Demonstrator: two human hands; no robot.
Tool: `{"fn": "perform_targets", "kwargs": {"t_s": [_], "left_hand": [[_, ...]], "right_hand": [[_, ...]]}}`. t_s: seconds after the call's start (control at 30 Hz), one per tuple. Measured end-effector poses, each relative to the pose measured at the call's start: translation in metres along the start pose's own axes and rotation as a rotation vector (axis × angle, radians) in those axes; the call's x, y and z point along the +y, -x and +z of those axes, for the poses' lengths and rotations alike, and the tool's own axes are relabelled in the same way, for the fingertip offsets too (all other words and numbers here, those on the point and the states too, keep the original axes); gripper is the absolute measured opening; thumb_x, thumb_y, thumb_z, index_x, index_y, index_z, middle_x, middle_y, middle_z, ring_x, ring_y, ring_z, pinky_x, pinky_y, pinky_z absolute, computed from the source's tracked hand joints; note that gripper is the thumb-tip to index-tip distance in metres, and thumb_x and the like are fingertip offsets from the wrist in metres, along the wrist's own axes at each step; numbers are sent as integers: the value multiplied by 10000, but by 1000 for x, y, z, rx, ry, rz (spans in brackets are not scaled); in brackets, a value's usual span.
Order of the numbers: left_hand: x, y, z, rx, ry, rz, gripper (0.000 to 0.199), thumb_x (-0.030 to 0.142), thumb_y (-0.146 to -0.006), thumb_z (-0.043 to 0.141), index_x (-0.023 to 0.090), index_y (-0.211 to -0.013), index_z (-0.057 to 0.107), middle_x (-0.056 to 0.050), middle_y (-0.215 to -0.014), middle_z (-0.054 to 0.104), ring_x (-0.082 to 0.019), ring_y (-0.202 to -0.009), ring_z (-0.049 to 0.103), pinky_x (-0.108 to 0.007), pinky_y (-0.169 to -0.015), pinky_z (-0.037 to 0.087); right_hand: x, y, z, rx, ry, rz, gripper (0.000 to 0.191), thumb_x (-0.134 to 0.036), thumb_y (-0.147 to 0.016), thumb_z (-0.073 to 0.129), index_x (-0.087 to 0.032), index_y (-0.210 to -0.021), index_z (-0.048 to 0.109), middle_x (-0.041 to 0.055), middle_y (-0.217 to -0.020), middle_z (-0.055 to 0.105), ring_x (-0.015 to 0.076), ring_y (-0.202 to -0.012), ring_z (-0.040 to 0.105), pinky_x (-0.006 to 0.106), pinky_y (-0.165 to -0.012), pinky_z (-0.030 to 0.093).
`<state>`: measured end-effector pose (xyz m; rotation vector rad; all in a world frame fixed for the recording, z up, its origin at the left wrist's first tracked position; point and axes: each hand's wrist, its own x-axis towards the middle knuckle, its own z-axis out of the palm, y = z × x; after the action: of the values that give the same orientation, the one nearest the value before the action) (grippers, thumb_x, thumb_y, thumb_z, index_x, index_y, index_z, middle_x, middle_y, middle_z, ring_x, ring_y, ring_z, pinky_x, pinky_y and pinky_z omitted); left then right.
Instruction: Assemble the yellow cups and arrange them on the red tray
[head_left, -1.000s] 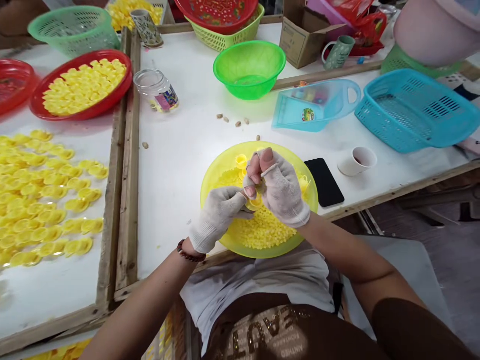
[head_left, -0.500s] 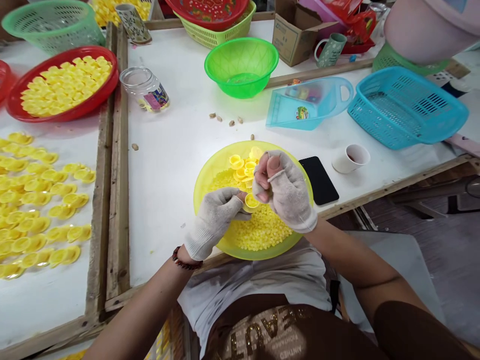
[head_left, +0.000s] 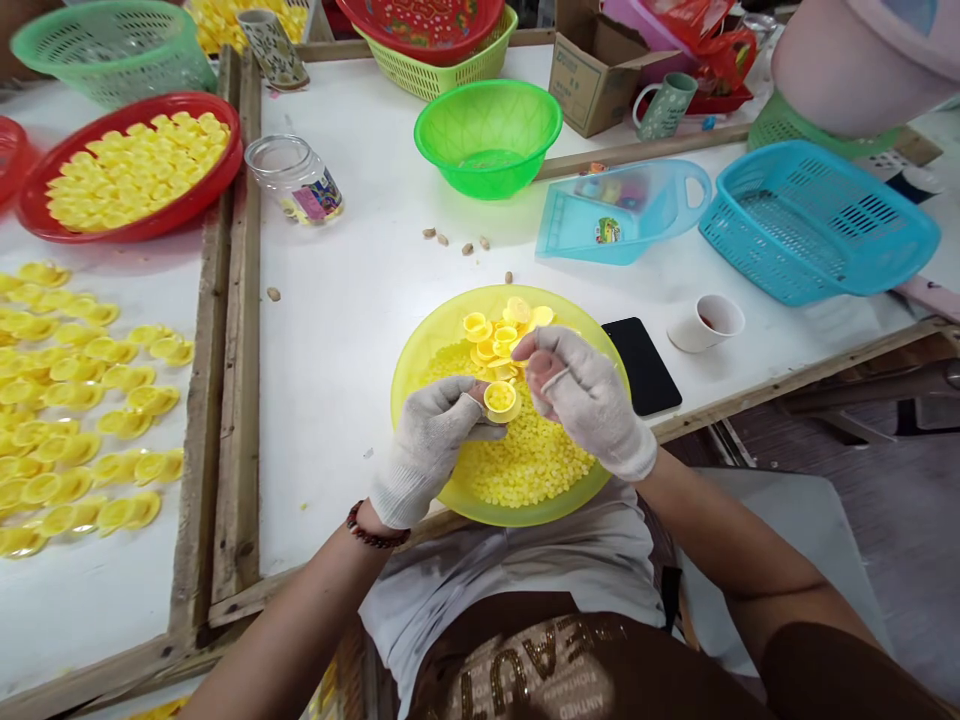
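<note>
From where I stand, the workstation is as follows. A shallow yellow basin [head_left: 409, 385] sits at the near edge of the white surface [head_left: 330, 360], directly in front of the seated person. Its near part contains small yellow pellets [head_left: 529, 465]; a cluster of loose yellow caps [head_left: 504, 340] lies at its far side.

Left hand [head_left: 439, 440]: gloved in white, thumb and fingers closed on a small yellow cup [head_left: 500, 400]. The cup is held above the basin, mouth facing up, with pellets visible inside.

Right hand [head_left: 585, 395]: gloved in white, with bare fingertips showing. It is positioned above the right side of the basin, near the cup and apart from it. The fingers are partly curled; I cannot tell whether anything is pinched between them.

Adjacent items: a black phone [head_left: 643, 365] lies just right of the basin, with a white paper cup [head_left: 701, 325] beyond it. A blue basket [head_left: 821, 225] stands farther right. Beyond the basin are a translucent blue scoop [head_left: 577, 240] and a green bowl [head_left: 487, 183]. A clear jar [head_left: 289, 165] stands to the left. Across the wooden rails [head_left: 238, 350], more yellow pieces [head_left: 67, 400] are set out in rows, below a red tray [head_left: 223, 175] filled with similar pieces.
</note>
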<state>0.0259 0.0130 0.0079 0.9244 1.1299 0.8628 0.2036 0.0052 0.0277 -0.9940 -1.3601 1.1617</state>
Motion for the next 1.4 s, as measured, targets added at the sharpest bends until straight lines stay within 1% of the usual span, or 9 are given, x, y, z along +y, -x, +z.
{"fn": "perform_targets", "kwargs": {"t_s": [0.17, 0.33, 0.47, 0.67, 0.83, 0.93, 1.03, 1.2, 1.4], "left_hand": [[0, 6, 1, 14, -10, 116, 354, 402, -839, 747, 148, -1084, 717, -78, -1092, 750, -195, -860, 744, -328, -784, 664], [-7, 15, -7, -77, -218, 274, 508, 360, -842, 760, 162, -1297, 654, -103, -1142, 742, -217, -952, 720, -329, -846, 623], [-13, 16, -6, -19, -447, 396, 398, 362, -876, 728, 168, -1217, 663, -83, -1007, 736, -184, -841, 683, -304, -771, 577], [-10, 18, -1, 56, -666, 606, 95, 241, -873, 678, 195, -953, 656, -52, -970, 716, -187, -893, 655, -328, -837, 540], [-16, 18, -3, 51, -619, 637, 222, 225, -885, 699, 189, -1097, 643, -80, -1086, 715, -189, -958, 682, -312, -840, 570], [-18, 17, -6, 92, -632, 778, 264, 204, -895, 702, 188, -1150, 636, -98, -1185, 694, -210, -1088, 681, -334, -923, 580], [-14, 23, -15, 217, -743, 950, 275, 179, -892, 712, 197, -1157, 642, -99, -1221, 670, -214, -1127, 666, -374, -983, 571], [-7, 50, -66, 445, -856, 913, 300, 222, -895, 713, 192, -1185, 642, -91, -1149, 686, -193, -1030, 674, -339, -908, 585], [-29, 110, -200, 995, -1041, 403, 325, 356, -846, 665, 167, -1110, 676, -72, -999, 702, -200, -867, 656, -339, -839, 558]], "right_hand": [[15, 10, -3, -164, 421, -224, 156, -283, -1031, 494, -208, -1108, 607, 77, -1092, 730, 192, -998, 702, 346, -891, 562], [20, 9, -6, -269, 500, -294, 129, -259, -1032, 488, -218, -1081, 600, 62, -1014, 730, 189, -933, 700, 328, -828, 551], [5, 5, -9, -372, 423, -248, 133, -268, -1025, 492, -212, -1041, 612, 33, -908, 693, 157, -791, 655, 297, -744, 519], [-20, -13, -2, -375, 507, -122, 151, -360, -970, 588, -230, -1043, 615, 0, -790, 640, 139, -661, 542, 279, -640, 434], [-20, -17, -7, -274, 517, -133, 142, -340, -984, 570, -221, -1033, 630, 20, -844, 652, 157, -747, 561, 286, -696, 459], [-15, -12, -17, -165, 561, -156, 156, -320, -1013, 527, -205, -1023, 632, 26, -867, 658, 161, -776, 582, 295, -727, 473], [-5, 0, -25, -203, 693, -144, 151, -296, -1024, 517, -201, -1020, 634, 26, -862, 672, 166, -769, 611, 300, -715, 479], [21, 19, -28, -411, 1016, -358, 171, -293, -1019, 534, -195, -1056, 669, 98, -1094, 708, 258, -986, 667, 405, -878, 512], [39, 23, -27, -429, 1075, -548, 210, -320, -1016, 540, -177, -1092, 673, 123, -1118, 685, 301, -1003, 659, 453, -866, 528]]}}
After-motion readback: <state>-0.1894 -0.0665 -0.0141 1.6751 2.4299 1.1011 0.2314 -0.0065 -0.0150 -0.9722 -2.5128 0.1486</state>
